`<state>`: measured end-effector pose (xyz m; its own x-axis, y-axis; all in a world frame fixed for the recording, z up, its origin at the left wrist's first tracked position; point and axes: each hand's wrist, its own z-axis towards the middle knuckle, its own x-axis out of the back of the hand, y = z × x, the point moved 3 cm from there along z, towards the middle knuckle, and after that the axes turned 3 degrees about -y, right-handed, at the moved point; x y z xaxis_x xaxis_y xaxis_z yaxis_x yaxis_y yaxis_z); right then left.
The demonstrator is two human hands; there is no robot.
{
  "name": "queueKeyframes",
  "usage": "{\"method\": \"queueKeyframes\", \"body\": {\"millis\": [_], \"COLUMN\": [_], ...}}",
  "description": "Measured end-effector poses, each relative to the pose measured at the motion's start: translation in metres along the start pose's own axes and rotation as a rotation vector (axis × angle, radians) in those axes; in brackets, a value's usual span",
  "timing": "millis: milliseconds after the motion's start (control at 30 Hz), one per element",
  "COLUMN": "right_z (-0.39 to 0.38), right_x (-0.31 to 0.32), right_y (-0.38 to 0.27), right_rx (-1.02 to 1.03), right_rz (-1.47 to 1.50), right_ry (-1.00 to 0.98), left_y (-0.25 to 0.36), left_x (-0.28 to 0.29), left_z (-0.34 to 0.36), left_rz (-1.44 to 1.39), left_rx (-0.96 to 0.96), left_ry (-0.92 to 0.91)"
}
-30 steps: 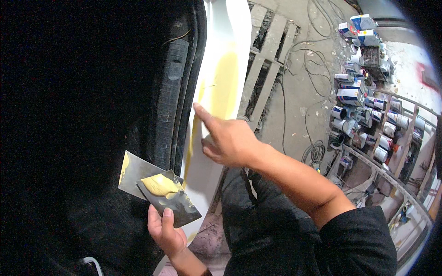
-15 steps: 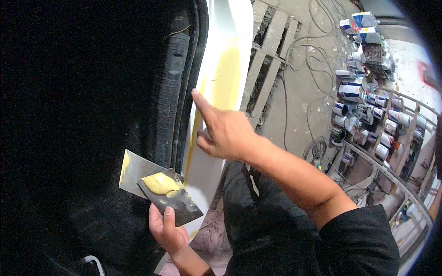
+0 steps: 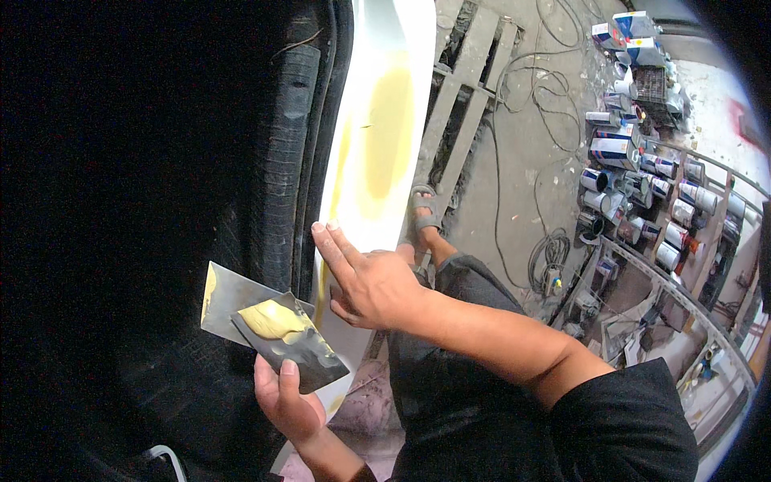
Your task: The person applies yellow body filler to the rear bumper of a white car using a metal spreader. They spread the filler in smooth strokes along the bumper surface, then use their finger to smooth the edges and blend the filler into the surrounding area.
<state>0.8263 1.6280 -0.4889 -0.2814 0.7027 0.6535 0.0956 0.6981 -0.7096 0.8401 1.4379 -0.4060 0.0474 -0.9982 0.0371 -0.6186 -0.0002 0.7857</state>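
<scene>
My left hand (image 3: 291,404) pinches two flat putty spreaders between thumb and fingers. The dark spreader (image 3: 313,366) lies crosswise over the light grey spreader (image 3: 227,299) and carries a thick lump of yellow putty (image 3: 275,320). The grey one has yellow smears along its far edge. With its index and middle fingers stretched out, my right hand (image 3: 376,287) rests its fingertips at the inner edge of a white vehicle body panel (image 3: 384,30). Beyond those fingers, a smooth yellow filler patch (image 3: 387,136) covers part of the panel.
A dark vehicle interior with ribbed black trim (image 3: 283,173) borders the panel on the left. At right, a wooden pallet (image 3: 456,120) and a coiled cable (image 3: 549,261) lie on the floor. Paint cans (image 3: 614,153) crowd around a metal frame (image 3: 666,291) farther right.
My right hand has slid toward me along the panel edge, and a second finger is now stretched beside the index finger. My foot has come into view. My left hand keeps its hold.
</scene>
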Motion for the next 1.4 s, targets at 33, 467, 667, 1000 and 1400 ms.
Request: {"method": "queueKeyframes", "body": {"millis": [33, 467, 667, 1000, 1400], "right_z": [-0.001, 0.023, 0.037, 0.040, 0.038], "right_x": [-0.002, 0.075, 0.093, 0.073, 0.071], "right_y": [-0.001, 0.061, 0.067, 0.056, 0.057], "right_rx": [0.016, -0.157, -0.048, 0.033, -0.037], "right_rz": [0.024, 0.050, -0.062, 0.052, 0.069], "right_ry": [0.015, 0.127, 0.172, 0.117, 0.065], "left_y": [0.002, 0.013, 0.009, 0.008, 0.006], "left_x": [-0.001, -0.011, -0.013, -0.009, -0.011], "left_z": [0.000, -0.005, -0.003, -0.004, -0.005], "left_rz": [0.024, 0.168, 0.090, 0.086, 0.047], "left_rx": [0.008, -0.016, -0.030, 0.013, -0.009], "left_ry": [0.005, 0.063, 0.023, 0.008, 0.013]}}
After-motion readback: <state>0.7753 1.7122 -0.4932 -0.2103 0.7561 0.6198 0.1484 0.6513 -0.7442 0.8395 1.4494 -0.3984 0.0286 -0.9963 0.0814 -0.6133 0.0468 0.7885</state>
